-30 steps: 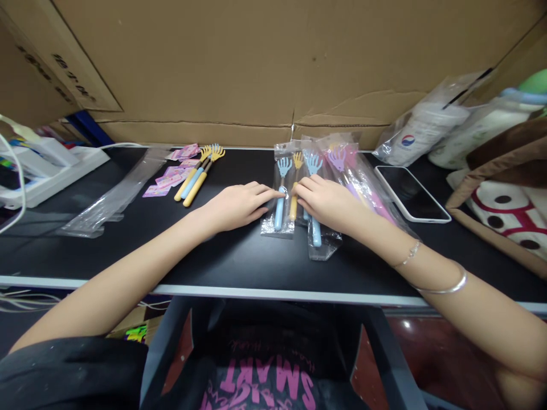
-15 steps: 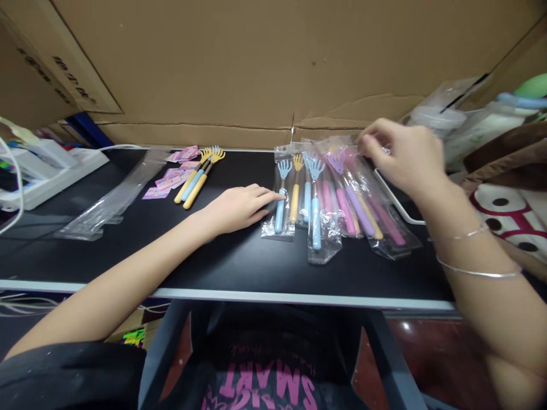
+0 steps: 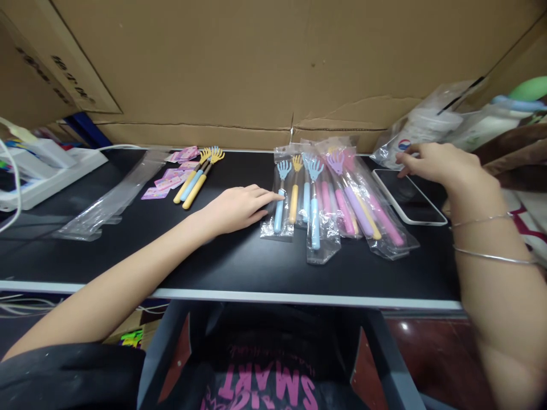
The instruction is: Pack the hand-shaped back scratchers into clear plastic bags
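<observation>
My left hand (image 3: pixel 241 209) lies on the black table with its fingers stretched out, the index fingertip on a blue-handled back scratcher (image 3: pixel 278 213) in a clear bag. To its right, several bagged back scratchers (image 3: pixel 315 222) in blue, yellow, pink and purple lie side by side, partly overlapping. My right hand (image 3: pixel 436 165) is over the far end of a white-edged phone (image 3: pixel 412 199), fingers loosely bent and apart, holding nothing. Whether its fingertips touch the phone I cannot tell. Left of my left hand lie a few unbagged back scratchers (image 3: pixel 199 177) with yellow and blue handles.
Small pink-purple cards (image 3: pixel 168 181) and flat clear bags (image 3: pixel 115 193) lie on the left. A white power strip (image 3: pixel 60 176) is at the far left. A lidded cup (image 3: pixel 431 128) in a plastic bag stands at back right. Cardboard (image 3: pixel 273 62) walls the back.
My right hand has moved right, away from the top of the bagged back scratchers to above the phone, uncovering more of the phone and the cup. My left hand has stayed in place.
</observation>
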Available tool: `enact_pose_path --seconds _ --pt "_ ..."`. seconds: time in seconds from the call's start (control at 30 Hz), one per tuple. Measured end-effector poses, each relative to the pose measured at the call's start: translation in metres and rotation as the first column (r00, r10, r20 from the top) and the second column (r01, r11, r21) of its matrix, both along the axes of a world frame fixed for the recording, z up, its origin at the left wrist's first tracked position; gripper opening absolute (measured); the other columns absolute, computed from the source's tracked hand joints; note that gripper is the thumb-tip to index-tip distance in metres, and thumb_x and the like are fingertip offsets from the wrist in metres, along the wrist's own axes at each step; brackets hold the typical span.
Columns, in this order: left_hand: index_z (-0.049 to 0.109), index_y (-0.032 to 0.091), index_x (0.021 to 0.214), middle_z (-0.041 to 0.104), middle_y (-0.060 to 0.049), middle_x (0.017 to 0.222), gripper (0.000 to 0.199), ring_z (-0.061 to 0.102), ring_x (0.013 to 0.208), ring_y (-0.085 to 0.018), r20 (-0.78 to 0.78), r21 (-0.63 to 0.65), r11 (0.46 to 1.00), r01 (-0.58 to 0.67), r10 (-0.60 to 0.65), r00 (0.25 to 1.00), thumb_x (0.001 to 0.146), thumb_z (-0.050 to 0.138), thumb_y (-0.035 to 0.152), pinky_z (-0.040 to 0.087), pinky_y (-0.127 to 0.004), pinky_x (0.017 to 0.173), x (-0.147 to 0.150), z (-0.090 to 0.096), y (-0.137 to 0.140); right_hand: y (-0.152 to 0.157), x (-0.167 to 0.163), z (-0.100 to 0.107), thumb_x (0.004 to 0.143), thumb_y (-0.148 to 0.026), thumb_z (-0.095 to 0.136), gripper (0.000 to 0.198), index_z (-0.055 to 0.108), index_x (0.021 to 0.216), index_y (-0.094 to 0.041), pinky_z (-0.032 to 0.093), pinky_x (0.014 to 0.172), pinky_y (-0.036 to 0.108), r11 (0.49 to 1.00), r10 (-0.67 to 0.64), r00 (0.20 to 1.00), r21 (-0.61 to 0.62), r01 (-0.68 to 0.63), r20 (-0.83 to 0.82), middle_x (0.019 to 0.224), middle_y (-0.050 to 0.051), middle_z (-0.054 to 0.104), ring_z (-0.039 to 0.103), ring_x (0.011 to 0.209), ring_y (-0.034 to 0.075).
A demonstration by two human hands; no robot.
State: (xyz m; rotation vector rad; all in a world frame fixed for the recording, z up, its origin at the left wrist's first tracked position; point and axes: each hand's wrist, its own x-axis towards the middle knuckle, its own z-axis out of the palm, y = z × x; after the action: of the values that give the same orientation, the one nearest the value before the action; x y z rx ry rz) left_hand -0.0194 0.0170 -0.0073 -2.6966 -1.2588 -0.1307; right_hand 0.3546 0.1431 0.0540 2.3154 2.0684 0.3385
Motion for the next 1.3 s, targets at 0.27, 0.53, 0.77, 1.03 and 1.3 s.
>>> enact_pose_path --seconds 0.27,0.53,0.77,1.03,1.3 --pt "0.045 0.021 0.137 0.06 -0.006 0.13 0.04 0.059 0.113 -0.021 0.002 0.008 1.0 0.007 -0.007 1.0 0.099 0.035 0.029 0.051 -0.036 0.092 0.0 0.0 0.0 -0.014 -0.017 0.006 0.088 -0.05 0.04 0.043 0.066 0.109 -0.024 0.033 0.067 0.037 0.996 -0.09 0.996 -0.015 0.089 -0.029 0.114 0.016 0.066 0.059 0.103 0.031" --pt "0.046 0.021 0.136 0.06 -0.007 0.129 0.04 0.059 0.113 -0.02 0.017 0.016 1.0 0.019 -0.02 1.0 0.099 0.033 0.029 0.05 -0.034 0.092 0.0 -0.001 0.001 -0.043 -0.067 -0.002 0.089 -0.037 0.042 0.033 0.067 0.106 -0.023 0.026 0.06 0.032 0.918 0.297 0.952 0.295 -0.264 -0.075 0.095 0.011 0.071 0.059 0.082 0.024" --pt "0.046 0.022 0.135 0.062 -0.006 0.126 0.039 0.059 0.111 -0.019 0.022 0.02 1.0 0.016 -0.017 1.0 0.097 0.04 0.025 0.049 -0.031 0.091 -0.001 -0.002 0.003 -0.088 -0.127 -0.027 0.093 -0.029 0.041 0.026 0.065 0.095 -0.019 0.038 0.068 0.03 0.503 0.839 0.541 0.292 -0.814 0.063 0.085 0.007 0.067 0.057 0.081 0.02" --pt "0.05 0.023 0.129 0.064 -0.006 0.11 0.036 0.063 0.098 -0.019 0.032 0.029 0.996 -0.084 0.084 0.996 0.093 0.046 0.026 0.05 -0.028 0.08 -0.004 0.0 0.01 -0.089 -0.158 -0.041 0.093 -0.015 0.042 0.025 0.064 0.104 -0.012 0.037 0.081 0.032 0.284 0.931 0.313 0.165 -0.945 0.19 0.097 0.01 0.068 0.057 0.094 0.022" --pt "0.062 0.027 0.11 0.068 -0.002 0.103 0.027 0.062 0.097 -0.017 0.057 0.089 0.987 -0.134 0.13 0.99 0.09 0.046 0.02 0.048 -0.025 0.071 -0.014 0.002 0.016 -0.068 -0.184 -0.032 0.087 -0.004 0.049 0.026 0.062 0.107 -0.015 0.033 0.075 0.031 0.349 0.924 0.322 -0.109 -0.931 0.207 0.102 0.007 0.069 0.055 0.095 0.021"
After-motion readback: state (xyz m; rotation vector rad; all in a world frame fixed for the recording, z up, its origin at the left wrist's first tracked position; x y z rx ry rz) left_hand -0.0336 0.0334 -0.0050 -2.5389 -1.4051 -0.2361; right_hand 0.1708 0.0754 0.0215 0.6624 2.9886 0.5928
